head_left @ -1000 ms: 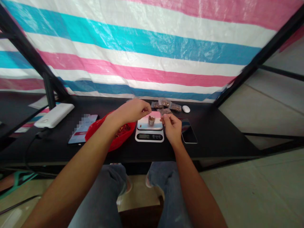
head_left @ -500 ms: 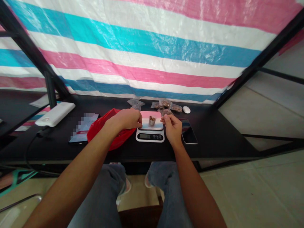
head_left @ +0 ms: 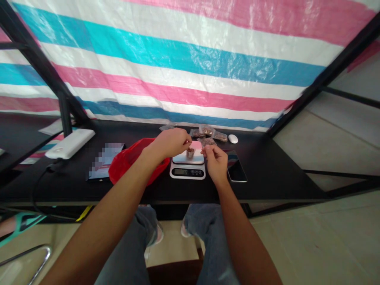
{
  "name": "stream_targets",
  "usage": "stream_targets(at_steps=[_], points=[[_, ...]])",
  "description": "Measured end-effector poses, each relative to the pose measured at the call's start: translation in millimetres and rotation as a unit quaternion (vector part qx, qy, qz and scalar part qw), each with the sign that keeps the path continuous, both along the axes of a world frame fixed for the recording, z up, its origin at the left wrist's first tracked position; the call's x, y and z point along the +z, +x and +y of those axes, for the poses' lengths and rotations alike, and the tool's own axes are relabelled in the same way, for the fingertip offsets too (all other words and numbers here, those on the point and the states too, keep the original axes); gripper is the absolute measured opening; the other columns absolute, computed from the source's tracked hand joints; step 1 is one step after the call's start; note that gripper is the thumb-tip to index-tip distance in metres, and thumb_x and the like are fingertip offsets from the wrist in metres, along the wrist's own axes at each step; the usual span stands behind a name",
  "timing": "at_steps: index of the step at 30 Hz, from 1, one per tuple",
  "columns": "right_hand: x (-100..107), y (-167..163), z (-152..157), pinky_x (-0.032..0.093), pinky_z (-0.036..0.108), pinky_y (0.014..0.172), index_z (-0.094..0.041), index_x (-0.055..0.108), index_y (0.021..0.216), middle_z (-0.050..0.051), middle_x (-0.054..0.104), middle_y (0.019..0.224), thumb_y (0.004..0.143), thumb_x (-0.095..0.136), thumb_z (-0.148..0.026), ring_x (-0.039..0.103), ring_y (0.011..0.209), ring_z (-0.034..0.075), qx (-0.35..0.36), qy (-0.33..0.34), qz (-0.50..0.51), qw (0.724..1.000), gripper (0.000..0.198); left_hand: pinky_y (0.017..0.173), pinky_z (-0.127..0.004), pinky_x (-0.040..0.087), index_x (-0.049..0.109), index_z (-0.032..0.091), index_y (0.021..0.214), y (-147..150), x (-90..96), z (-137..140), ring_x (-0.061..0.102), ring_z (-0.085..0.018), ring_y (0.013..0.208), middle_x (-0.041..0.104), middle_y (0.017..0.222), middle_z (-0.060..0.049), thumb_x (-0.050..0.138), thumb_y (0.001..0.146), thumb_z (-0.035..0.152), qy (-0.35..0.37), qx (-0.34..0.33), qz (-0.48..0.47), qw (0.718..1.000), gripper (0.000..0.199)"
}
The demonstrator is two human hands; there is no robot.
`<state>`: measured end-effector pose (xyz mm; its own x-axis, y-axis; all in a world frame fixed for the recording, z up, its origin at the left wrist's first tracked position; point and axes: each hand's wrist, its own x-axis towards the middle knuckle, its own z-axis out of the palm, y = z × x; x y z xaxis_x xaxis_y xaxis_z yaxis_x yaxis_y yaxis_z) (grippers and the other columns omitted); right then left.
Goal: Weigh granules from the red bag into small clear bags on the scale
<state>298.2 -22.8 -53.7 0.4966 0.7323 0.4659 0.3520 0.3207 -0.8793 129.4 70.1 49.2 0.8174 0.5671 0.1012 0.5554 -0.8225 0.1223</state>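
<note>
A white digital scale (head_left: pixel 187 173) with a lit display sits on the black table. On its pan stands a small metal cup (head_left: pixel 190 154) filled with small brown pieces. Over the cup's top left, my left hand (head_left: pixel 175 141) is closed in a pinch, and what it holds is too small to name. My right hand (head_left: pixel 216 159) pinches at the pan's right edge, fingertips pressed together near the cup; a small brownish bit may be in them. A red plastic bag (head_left: pixel 126 160) lies open left of the scale, partly behind my left forearm.
Several small clear packets (head_left: pixel 207 130) of brown pieces lie behind the scale, near a white mouse (head_left: pixel 233 138). To the right is a phone (head_left: pixel 236 168). A tablet (head_left: pixel 103 164) and a white power bank (head_left: pixel 70 143) with a cable lie left. Striped sheeting (head_left: pixel 190 59) hangs behind.
My left hand has moved right, from the pan's left edge by the red bag to above the metal cup. My right hand stays in nearly the same place.
</note>
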Motion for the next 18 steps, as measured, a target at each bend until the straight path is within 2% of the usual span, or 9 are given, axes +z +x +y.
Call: stream_targets(at_steps=[4, 6, 8, 10, 12, 14, 16, 18], points=[[1, -1, -1, 0.048, 0.031, 0.066, -0.021, 0.067, 0.069, 0.003, 0.069, 0.07, 0.093, 0.062, -0.053, 0.061, 0.067, 0.018, -0.001, 0.01, -0.001, 1.0, 0.04, 0.094, -0.034, 0.052, 0.08, 0.022, 0.114, -26, 12.7, 4, 0.072, -0.027, 0.108, 0.079, 0.117, -0.009, 0.047, 0.098, 0.036, -0.003, 0.025, -0.046, 0.999, 0.04], [3, -4, -3, 0.049, 0.032, 0.067, -0.022, 0.067, 0.07, 0.003, 0.07, 0.071, 0.094, 0.061, -0.05, 0.062, 0.068, 0.018, -0.001, 0.02, -0.006, 1.0, 0.038, 0.102, -0.037, 0.051, 0.076, 0.02, 0.126, -49, 17.6, 15, 0.07, -0.028, 0.115, 0.076, 0.127, -0.011, 0.049, 0.096, 0.037, 0.004, 0.065, -0.052, 0.997, 0.044], [6, -10, -6, 0.048, 0.032, 0.068, -0.022, 0.068, 0.073, 0.002, 0.07, 0.072, 0.096, 0.059, -0.047, 0.062, 0.068, 0.018, 0.003, 0.03, -0.019, 0.999, 0.036, 0.107, -0.04, 0.05, 0.069, 0.018, 0.138, -73, 16.9, 31, 0.067, -0.032, 0.123, 0.072, 0.137, -0.015, 0.056, 0.091, 0.042, 0.003, 0.12, -0.019, 0.993, 0.055], [10, -21, -10, 0.048, 0.033, 0.068, -0.023, 0.069, 0.076, 0.002, 0.071, 0.073, 0.099, 0.057, -0.043, 0.062, 0.068, 0.018, 0.018, 0.035, -0.054, 0.998, 0.033, 0.103, -0.041, 0.053, 0.064, 0.013, 0.144, -93, 10.4, 46, 0.068, -0.036, 0.124, 0.068, 0.142, -0.021, 0.062, 0.086, 0.05, -0.044, 0.18, 0.042, 0.982, 0.068], [15, -37, -15, 0.049, 0.034, 0.07, -0.023, 0.07, 0.079, 0.003, 0.072, 0.076, 0.1, 0.055, -0.039, 0.063, 0.07, 0.019, 0.055, 0.036, -0.12, 0.991, 0.03, 0.092, -0.041, 0.057, 0.067, 0.012, 0.139, -106, 0.8, 55, 0.072, -0.038, 0.114, 0.072, 0.135, -0.024, 0.066, 0.083, 0.052, -0.111, 0.226, 0.115, 0.961, 0.069], [18, -59, -18, 0.052, 0.035, 0.078, -0.024, 0.073, 0.089, 0.005, 0.076, 0.086, 0.101, 0.055, -0.036, 0.068, 0.079, 0.02, 0.119, 0.037, -0.206, 0.97, 0.025, 0.082, -0.04, 0.058, 0.074, 0.012, 0.124, -111, -8.3, 56, 0.075, -0.036, 0.101, 0.077, 0.121, -0.023, 0.07, 0.082, 0.05, -0.157, 0.254, 0.176, 0.938, 0.057], [17, -82, -19, 0.053, 0.038, 0.093, -0.023, 0.075, 0.108, 0.008, 0.08, 0.108, 0.101, 0.059, -0.037, 0.071, 0.101, 0.023, 0.2, 0.023, -0.296, 0.934, 0.022, 0.077, -0.036, 0.058, 0.078, 0.013, 0.108, -112, -14.3, 53, 0.076, -0.032, 0.091, 0.08, 0.109, -0.021, 0.071, 0.083, 0.042, -0.178, 0.257, 0.207, 0.927, 0.039], [14, -104, -18, 0.049, 0.042, 0.102, -0.02, 0.072, 0.125, 0.012, 0.076, 0.128, 0.097, 0.067, -0.041, 0.067, 0.118, 0.027, 0.252, -0.009, -0.382, 0.889, 0.035, 0.076, -0.033, 0.057, 0.079, 0.013, 0.101, -110, -15.6, 49, 0.076, -0.028, 0.088, 0.081, 0.102, -0.018, 0.067, 0.086, 0.031, -0.168, 0.241, 0.211, 0.932, 0.026]])
